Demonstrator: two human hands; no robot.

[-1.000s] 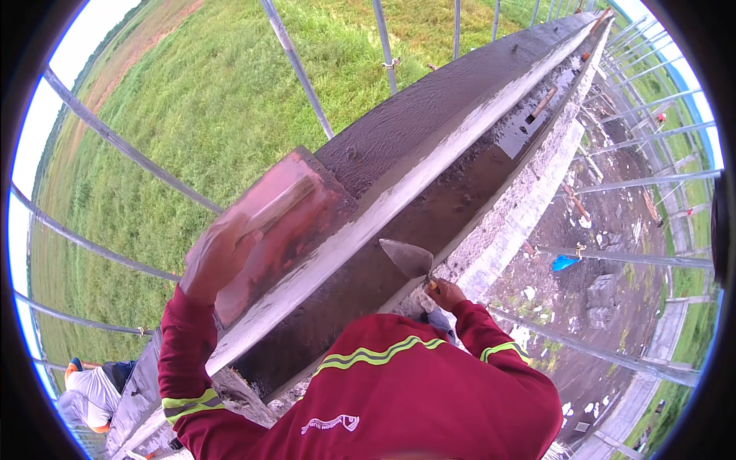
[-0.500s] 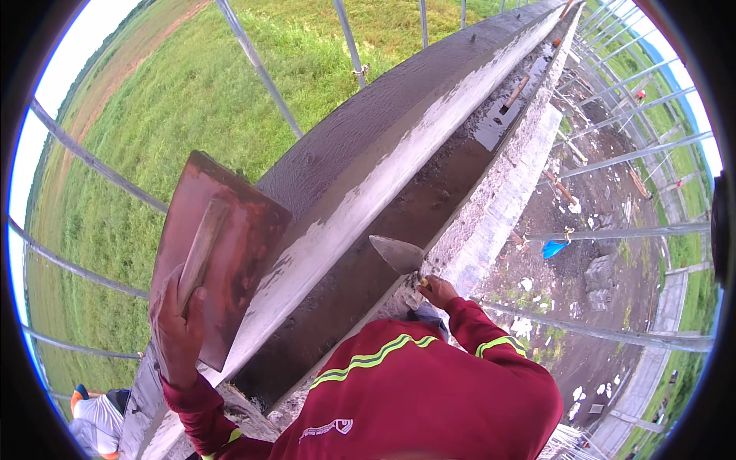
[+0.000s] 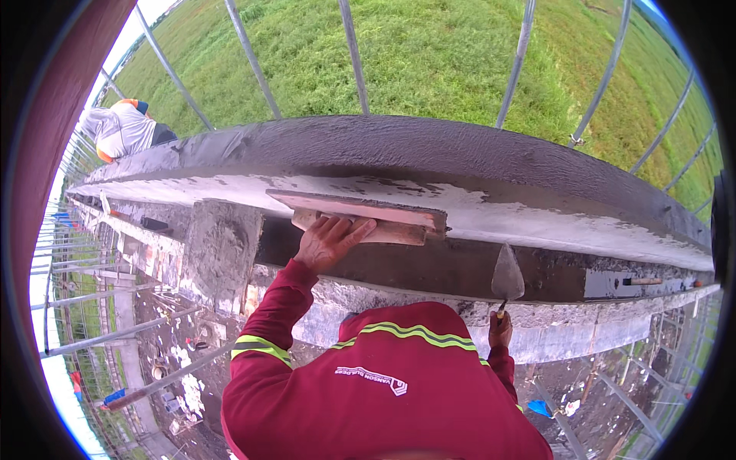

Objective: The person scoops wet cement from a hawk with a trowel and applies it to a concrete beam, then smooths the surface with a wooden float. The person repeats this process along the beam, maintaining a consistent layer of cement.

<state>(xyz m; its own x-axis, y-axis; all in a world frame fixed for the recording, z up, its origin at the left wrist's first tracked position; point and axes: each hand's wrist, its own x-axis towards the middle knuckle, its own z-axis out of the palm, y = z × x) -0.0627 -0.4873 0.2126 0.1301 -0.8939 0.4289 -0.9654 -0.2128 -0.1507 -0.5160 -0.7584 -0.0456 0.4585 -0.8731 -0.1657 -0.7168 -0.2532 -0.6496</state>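
My left hand is closed on the handle of a wooden float, which is held nearly on edge beside the pale inner face of the concrete parapet. Wet grey mortar covers the parapet's upper band. Below the float runs a trough with a dark, wet bottom. My right hand grips a pointing trowel, its grey blade pointing away from me over the trough. Whether the float touches the wall, I cannot tell.
A person in light grey with orange leans by the parapet at upper left. Metal poles line its outer side, with grass beyond. A concrete block crosses the trough. A stick lies at right; debris and blue sheeting are below.
My view has swung left, so the parapet now runs across it. The float, earlier seen flat over the parapet's top, now stands more on edge at the inner face. Both tools remain held.
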